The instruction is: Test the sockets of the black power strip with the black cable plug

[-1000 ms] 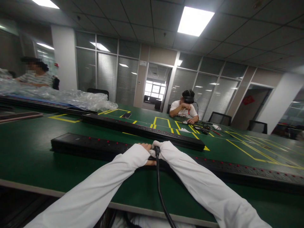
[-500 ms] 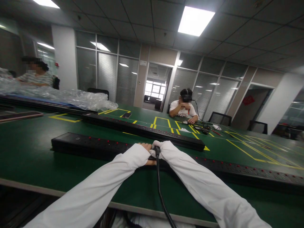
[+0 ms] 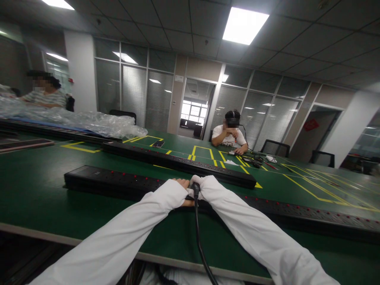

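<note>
A long black power strip [image 3: 109, 182] with red dots along its top lies across the green table. My left hand [image 3: 184, 190] is wrapped round the strip near its middle, fingers on top and part of the hand at the near side. Beside it, my right hand [image 3: 198, 182], which looks gloved in white, is closed on a black plug [image 3: 196, 190] over the strip. From that plug a black cable [image 3: 199, 241] runs down past the table's near edge. The right sleeve hides part of the strip, and the plug's front end cannot be seen.
Behind lies a second black strip [image 3: 178, 163]. Clear plastic wrap [image 3: 103, 122] and more strips are at the left, with a phone [image 3: 158, 144] farther back. Across the table [image 3: 97, 221] a person [image 3: 228, 134] sits near cables [image 3: 252, 160]; another person [image 3: 47, 95] sits far left.
The plug and the top of its cable have shifted very slightly to the left. Both hands keep their places.
</note>
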Demonstrator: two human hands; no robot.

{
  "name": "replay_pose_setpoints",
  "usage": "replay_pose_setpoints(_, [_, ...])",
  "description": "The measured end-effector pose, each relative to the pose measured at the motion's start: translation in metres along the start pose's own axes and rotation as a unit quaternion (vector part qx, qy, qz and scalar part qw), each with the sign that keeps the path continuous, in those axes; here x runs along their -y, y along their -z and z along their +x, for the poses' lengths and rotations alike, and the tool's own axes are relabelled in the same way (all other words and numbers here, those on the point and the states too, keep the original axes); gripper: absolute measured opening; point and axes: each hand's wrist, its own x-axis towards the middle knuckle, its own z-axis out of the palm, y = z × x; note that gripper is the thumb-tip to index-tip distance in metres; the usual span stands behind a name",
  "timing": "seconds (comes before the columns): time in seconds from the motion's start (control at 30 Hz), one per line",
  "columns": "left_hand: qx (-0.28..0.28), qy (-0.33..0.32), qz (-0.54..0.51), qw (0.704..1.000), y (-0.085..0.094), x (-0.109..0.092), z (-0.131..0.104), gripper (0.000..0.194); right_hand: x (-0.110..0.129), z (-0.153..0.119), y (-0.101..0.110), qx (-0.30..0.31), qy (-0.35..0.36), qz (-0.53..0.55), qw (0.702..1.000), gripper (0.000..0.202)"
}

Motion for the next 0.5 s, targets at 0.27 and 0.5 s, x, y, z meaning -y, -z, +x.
replay_pose_setpoints(0.27, [-0.006, 0.006, 0.001, 1.000, -0.0014, -0.0005, 0.0000, 0.063, -0.0010, 0.0006, -0.0027, -0.010, -0.010, -0.008, 1.000, 0.030])
replay_pose_setpoints(0.5, [-0.001, 0.016, 0.004, 1.000, -0.0046, -0.0014, 0.0026, 0.067, -0.0027, 0.0023, -0.0040, -0.033, -0.051, 0.027, 0.998, 0.028])
